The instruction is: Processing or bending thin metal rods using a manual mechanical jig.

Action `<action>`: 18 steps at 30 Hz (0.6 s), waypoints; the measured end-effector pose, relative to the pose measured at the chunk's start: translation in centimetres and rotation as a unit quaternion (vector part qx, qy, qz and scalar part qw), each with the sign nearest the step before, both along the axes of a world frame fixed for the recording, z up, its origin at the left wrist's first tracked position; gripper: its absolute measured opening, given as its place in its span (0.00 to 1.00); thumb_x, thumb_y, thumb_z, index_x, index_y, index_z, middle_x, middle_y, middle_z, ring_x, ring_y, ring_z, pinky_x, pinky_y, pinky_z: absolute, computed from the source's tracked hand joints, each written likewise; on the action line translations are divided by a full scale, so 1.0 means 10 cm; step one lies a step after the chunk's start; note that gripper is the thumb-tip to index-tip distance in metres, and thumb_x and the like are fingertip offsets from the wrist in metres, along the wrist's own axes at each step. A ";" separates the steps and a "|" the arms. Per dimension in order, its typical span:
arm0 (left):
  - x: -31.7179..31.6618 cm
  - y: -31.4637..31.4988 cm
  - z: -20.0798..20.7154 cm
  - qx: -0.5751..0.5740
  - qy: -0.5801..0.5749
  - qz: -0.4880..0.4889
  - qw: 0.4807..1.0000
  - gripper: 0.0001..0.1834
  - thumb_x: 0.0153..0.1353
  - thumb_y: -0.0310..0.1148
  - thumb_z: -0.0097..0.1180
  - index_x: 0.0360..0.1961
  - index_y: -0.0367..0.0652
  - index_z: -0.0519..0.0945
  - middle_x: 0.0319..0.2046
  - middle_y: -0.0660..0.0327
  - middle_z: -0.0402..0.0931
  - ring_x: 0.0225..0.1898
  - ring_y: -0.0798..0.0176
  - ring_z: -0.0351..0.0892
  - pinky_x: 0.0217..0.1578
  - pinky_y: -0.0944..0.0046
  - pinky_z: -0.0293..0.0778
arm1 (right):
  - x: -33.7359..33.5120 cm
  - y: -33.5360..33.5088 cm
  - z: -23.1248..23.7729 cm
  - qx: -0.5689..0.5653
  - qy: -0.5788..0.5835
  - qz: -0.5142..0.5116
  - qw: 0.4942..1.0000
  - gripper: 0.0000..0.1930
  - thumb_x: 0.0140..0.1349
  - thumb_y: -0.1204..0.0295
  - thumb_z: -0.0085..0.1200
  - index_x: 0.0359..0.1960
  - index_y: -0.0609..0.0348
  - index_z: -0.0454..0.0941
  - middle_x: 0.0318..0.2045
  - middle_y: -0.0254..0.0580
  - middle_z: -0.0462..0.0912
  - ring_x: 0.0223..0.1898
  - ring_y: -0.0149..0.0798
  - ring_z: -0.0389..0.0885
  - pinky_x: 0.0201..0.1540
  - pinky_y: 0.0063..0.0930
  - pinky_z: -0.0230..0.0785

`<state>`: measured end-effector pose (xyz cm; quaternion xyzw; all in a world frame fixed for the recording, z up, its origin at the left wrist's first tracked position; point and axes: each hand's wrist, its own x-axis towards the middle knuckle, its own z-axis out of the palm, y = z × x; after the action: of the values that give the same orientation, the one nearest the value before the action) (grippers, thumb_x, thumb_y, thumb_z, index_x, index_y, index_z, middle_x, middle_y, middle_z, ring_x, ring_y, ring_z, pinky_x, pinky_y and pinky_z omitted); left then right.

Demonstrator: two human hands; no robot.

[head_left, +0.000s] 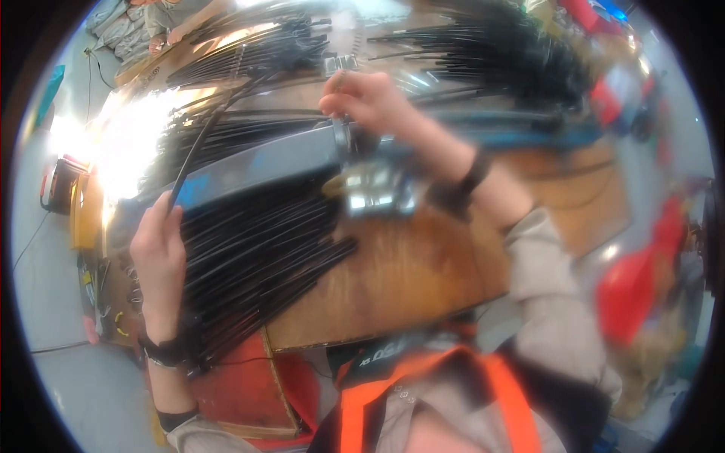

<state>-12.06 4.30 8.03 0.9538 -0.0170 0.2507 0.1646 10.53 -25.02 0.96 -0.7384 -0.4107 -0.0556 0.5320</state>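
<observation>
My left hand (158, 253) is closed around the lower end of a long, thin black tube (198, 143). The tube slants up and away to the right, over the far side of the bench. Higher up and near the middle, my right hand (364, 100) has its fingers pinched together, slightly blurred. Whatever lies between those fingertips is too small to make out. Just below that hand a grey metal bar (264, 160) runs across the bench, with a shiny metal fixture (377, 190) beside it. Many black tubes (257, 257) lie in a pile between my two arms.
Brown wooden board (400, 264) covers the near side of the bench. More black tubes (483, 57) are heaped at the far right. A red bin (245, 389) stands below the near edge. At the far left, another person's hand (177, 34) shows beside grey cloth (124, 34).
</observation>
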 end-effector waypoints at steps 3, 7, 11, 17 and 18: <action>0.07 -0.01 -0.05 0.020 -0.006 0.008 1.000 0.12 0.66 0.24 0.54 0.50 0.34 0.78 0.37 0.47 0.80 0.35 0.53 0.80 0.39 0.61 0.75 | 0.01 -0.01 0.03 -0.022 0.002 0.004 1.000 0.07 0.62 0.68 0.62 0.36 0.57 0.82 0.24 0.36 0.84 0.27 0.25 0.81 0.31 0.22 0.72; 0.13 -0.03 -0.06 0.025 0.001 0.007 1.000 0.12 0.66 0.24 0.54 0.50 0.34 0.78 0.37 0.47 0.80 0.35 0.54 0.80 0.39 0.62 0.75 | 0.02 -0.04 0.02 -0.035 -0.009 -0.005 0.999 0.07 0.62 0.68 0.61 0.36 0.57 0.81 0.25 0.37 0.84 0.28 0.26 0.81 0.33 0.23 0.73; 0.15 -0.09 -0.05 0.023 0.002 0.018 1.000 0.12 0.66 0.24 0.54 0.50 0.34 0.78 0.36 0.47 0.80 0.35 0.54 0.80 0.39 0.62 0.75 | 0.03 0.09 -0.04 -0.077 -0.028 0.029 0.996 0.07 0.63 0.67 0.59 0.36 0.57 0.81 0.25 0.39 0.84 0.28 0.33 0.83 0.35 0.28 0.74; 0.08 0.10 -0.07 0.026 -0.008 0.035 0.999 0.12 0.66 0.25 0.55 0.49 0.35 0.79 0.37 0.47 0.80 0.35 0.53 0.81 0.39 0.62 0.75 | -0.03 0.27 -0.15 -0.164 -0.300 0.009 0.940 0.05 0.62 0.69 0.55 0.32 0.55 0.80 0.25 0.42 0.83 0.30 0.44 0.83 0.35 0.38 0.71; 0.06 0.19 -0.08 0.033 -0.001 0.031 0.999 0.12 0.65 0.25 0.55 0.50 0.36 0.79 0.37 0.46 0.80 0.35 0.52 0.81 0.38 0.61 0.75 | -0.03 0.18 -0.16 -0.167 -0.305 -0.057 0.936 0.02 0.59 0.71 0.55 0.31 0.53 0.80 0.25 0.41 0.83 0.29 0.43 0.83 0.35 0.37 0.70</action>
<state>-11.45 6.16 7.25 0.9586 0.0037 0.2559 0.1249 10.24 -23.23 -0.65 -0.7865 -0.5136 -0.2392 0.2460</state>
